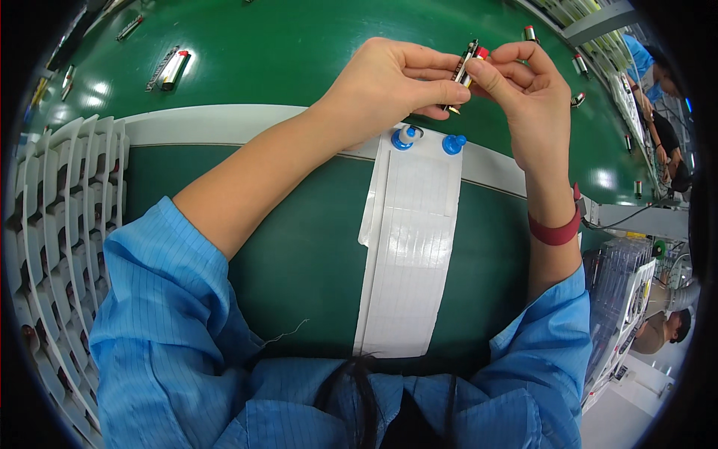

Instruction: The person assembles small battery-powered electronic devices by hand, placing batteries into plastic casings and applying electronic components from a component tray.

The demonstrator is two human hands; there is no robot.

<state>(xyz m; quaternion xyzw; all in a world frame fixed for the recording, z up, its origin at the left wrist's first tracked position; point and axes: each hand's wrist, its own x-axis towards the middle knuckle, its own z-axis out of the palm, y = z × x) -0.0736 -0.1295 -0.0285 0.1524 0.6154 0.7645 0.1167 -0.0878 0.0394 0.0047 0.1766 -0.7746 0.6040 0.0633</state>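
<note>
Above the green conveyor surface, my two hands meet at the upper right of centre. My left hand is closed, its thumb and fingers pinching a thin dark strip with small parts on it. Close against this strip is a small battery-like cylinder with a red end, pinched by my right hand between thumb and forefinger. The fingers hide much of both pieces, so I cannot tell whether they are joined. Below my hands, a long white label sheet hangs toward me, with two blue-and-white knobs at its top.
Similar red-ended cylinders and strips lie scattered on the green surface. Stacked pale trays stand at left. A pale rail runs along the near edge. Clear plastic trays and other people are at right.
</note>
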